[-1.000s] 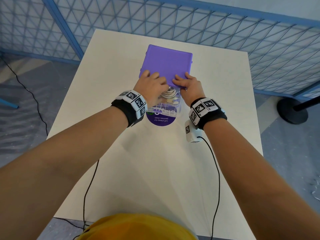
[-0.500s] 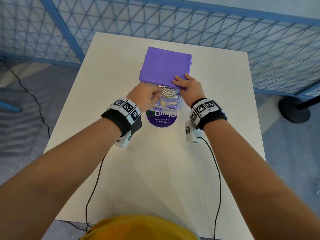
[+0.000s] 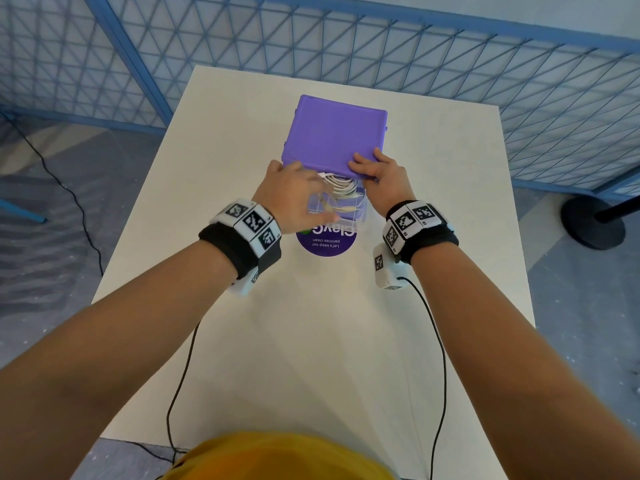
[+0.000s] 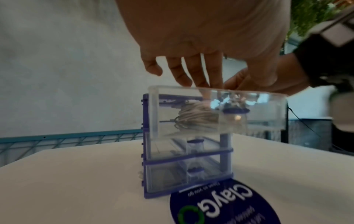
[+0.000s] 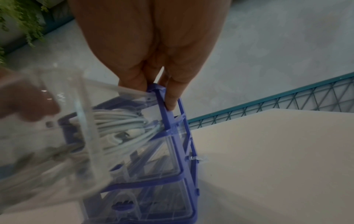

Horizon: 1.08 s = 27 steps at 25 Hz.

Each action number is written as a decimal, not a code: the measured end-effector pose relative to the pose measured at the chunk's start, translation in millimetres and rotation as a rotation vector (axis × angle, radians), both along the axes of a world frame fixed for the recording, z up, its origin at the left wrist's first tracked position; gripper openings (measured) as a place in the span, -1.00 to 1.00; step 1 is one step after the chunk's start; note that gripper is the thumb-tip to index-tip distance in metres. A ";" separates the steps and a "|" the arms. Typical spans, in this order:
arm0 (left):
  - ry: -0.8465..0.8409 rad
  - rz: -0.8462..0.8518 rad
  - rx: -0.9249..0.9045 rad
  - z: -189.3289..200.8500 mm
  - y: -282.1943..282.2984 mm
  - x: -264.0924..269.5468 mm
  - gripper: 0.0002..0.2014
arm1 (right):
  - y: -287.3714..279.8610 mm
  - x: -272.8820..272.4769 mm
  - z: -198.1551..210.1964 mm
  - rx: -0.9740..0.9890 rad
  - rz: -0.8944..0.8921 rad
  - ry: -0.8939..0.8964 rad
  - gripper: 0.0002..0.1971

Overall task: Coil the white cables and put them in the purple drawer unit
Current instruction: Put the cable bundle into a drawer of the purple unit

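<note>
The purple drawer unit (image 3: 334, 133) stands mid-table, its clear top drawer (image 3: 346, 206) pulled out toward me. Coiled white cables (image 3: 341, 185) lie inside it, also visible in the left wrist view as a bundle of cables (image 4: 197, 119) and in the right wrist view as cables (image 5: 118, 121). My left hand (image 3: 313, 183) hovers over the drawer with straight fingers (image 4: 199, 75) reaching down past its rim (image 4: 216, 89). My right hand (image 3: 367, 166) lies flat on the unit's near right corner, one finger (image 5: 172, 98) pressed along the purple frame (image 5: 184, 121).
A round purple sticker (image 3: 327, 242) lies on the white table (image 3: 311, 341) just in front of the unit. The two lower drawers (image 4: 187, 160) are closed. A blue mesh fence (image 3: 450, 46) runs behind the table. Black wrist cables (image 3: 440, 341) trail toward me.
My left hand slid off the unit's top and came back over the pulled-out drawer, which now stands further out. The right hand stayed on the near right corner.
</note>
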<state>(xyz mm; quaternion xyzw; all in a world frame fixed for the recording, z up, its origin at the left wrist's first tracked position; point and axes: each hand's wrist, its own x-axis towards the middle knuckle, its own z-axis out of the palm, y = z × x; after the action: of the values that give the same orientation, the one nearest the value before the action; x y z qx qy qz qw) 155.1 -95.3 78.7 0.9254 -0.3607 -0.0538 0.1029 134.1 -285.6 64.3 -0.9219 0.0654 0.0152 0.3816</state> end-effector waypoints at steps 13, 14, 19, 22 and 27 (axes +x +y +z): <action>0.006 0.356 -0.306 -15.7 -8.6 -20.0 -0.73 | -4.2 -1.1 -4.2 0.101 -0.023 -0.052 -0.70; 0.038 0.465 -0.437 -19.3 -9.0 -27.8 -0.72 | -4.7 -1.0 -4.1 0.106 -0.028 -0.049 -0.70; 0.762 0.829 -0.683 -42.2 -24.3 -34.6 -0.69 | -4.4 -0.9 -5.5 0.102 -0.030 -0.050 -0.69; 0.871 0.869 -0.859 -46.4 -32.7 -28.4 -0.67 | -4.1 -0.3 -3.8 0.079 -0.029 -0.030 -0.69; 0.840 0.874 -0.864 -49.0 -42.2 -12.6 -0.65 | -4.0 1.3 -2.8 0.074 -0.026 -0.013 -0.69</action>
<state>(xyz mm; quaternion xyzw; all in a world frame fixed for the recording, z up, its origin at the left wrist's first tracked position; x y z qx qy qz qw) 142.5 -137.5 29.7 0.7631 0.1212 -0.2106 0.5988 135.4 -289.6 61.5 -0.9062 0.0741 0.0067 0.4162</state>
